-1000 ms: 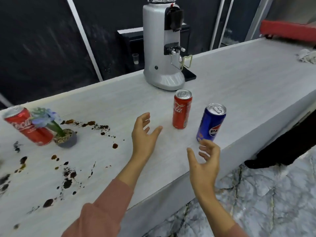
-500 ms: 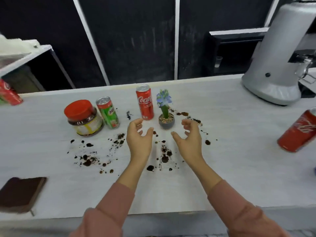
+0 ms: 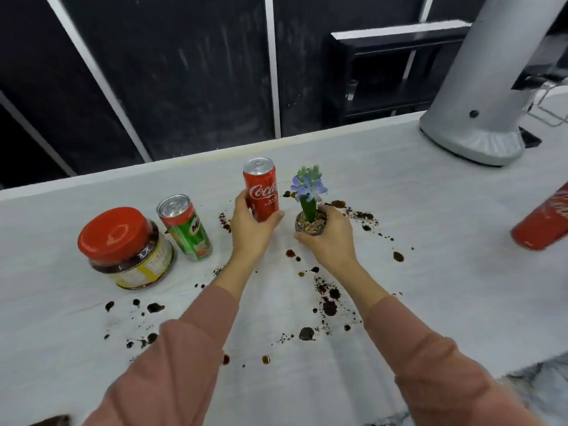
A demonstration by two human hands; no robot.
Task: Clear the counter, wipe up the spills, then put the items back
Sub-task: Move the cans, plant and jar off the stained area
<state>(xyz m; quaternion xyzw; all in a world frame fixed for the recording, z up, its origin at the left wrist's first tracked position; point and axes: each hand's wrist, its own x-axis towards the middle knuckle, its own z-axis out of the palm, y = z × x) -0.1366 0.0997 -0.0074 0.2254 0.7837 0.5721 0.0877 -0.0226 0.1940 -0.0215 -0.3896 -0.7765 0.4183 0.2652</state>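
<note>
Head view: white counter [image 3: 430, 241] under everything. Silver grinder [image 3: 491, 87] far right, behind cola can [image 3: 261, 189]. Red-lidded jar [image 3: 123, 247] well left of it, second red can [image 3: 544, 222] well right, green can [image 3: 186, 227] near left. Left hand [image 3: 250, 233] grasps cola can; right hand [image 3: 330, 241] wraps flower pot [image 3: 310, 224] just right. Dark spills [image 3: 329, 305] scattered around.

It looked like a café bar: a long pale counter [image 3: 430, 195] ran before dark panelled walls [image 3: 190, 75], a big silver coffee grinder [image 3: 491, 96] stood well right of the gripped flower pot [image 3: 309, 226], and a Milo can [image 3: 189, 232] stood left of the gripped cola can [image 3: 261, 186].
</note>
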